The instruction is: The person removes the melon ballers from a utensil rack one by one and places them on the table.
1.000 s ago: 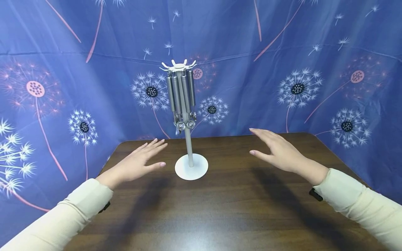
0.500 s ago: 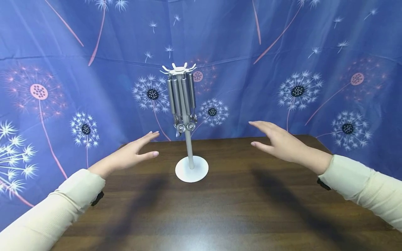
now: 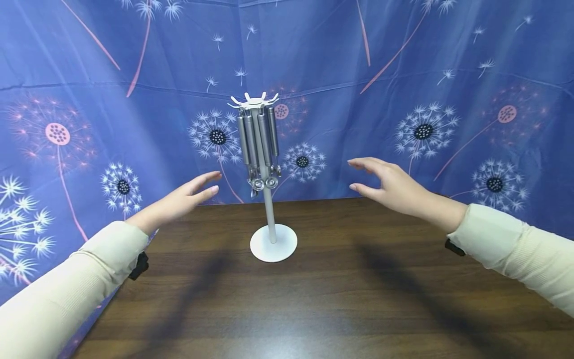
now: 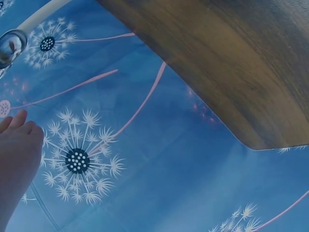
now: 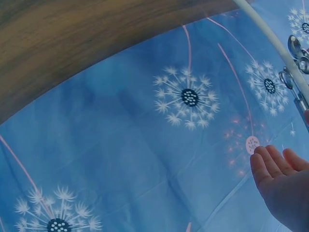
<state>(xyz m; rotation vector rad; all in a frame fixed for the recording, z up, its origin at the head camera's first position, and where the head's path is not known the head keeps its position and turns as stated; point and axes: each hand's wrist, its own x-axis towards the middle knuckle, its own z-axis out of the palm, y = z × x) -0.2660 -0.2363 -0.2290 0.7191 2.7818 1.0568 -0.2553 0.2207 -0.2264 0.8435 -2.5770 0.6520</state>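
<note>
- Blue cloth (image 3: 341, 60), patterned, hangs beyond the left hand (image 3: 184, 199) and the right hand (image 3: 394, 187).
- One wooden table (image 3: 314, 309) lies below both hands; neither touches it.
- One white stand (image 3: 269, 212) is upright on the table, between the hands, nearer the left one and apart from both.
- The two hands hang in the air. The left has its fingers extended and its thumb a little apart; the right makes a wider gap, fingers slightly bent. Neither holds anything. I judge this a step before contact; taking hold of a piece on the stand would call for bringing one hand inward and pinching a single handle without rocking the rest.
- Four metal handles (image 3: 251, 142) show, hanging inward of the left hand; more may be hidden.
- Two shiny round ends (image 3: 257, 184) face the person, inward of the left fingertips; others overlap behind, uncountable.
- White hooks (image 3: 263, 95) fan out above both hands, their number unclear.
</note>
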